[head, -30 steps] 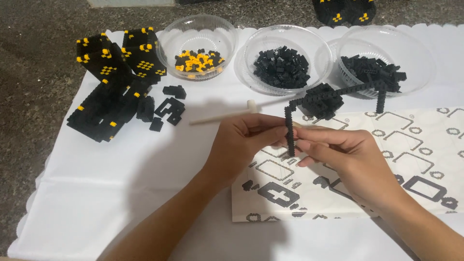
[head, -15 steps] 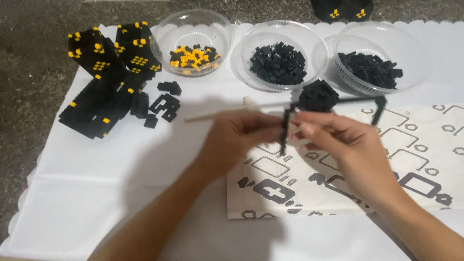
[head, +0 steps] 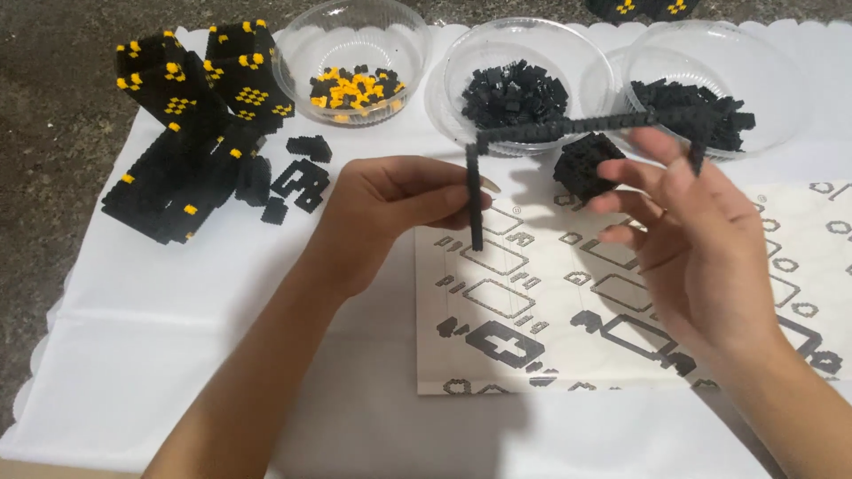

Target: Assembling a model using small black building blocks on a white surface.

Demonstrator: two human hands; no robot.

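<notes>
Two hands, left hand pinching thin black brick frame, right hand open beside it

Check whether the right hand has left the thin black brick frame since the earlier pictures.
Yes. The right hand has drawn back from the frame toward the instruction sheet's right side; only the left hand grips it.
</notes>
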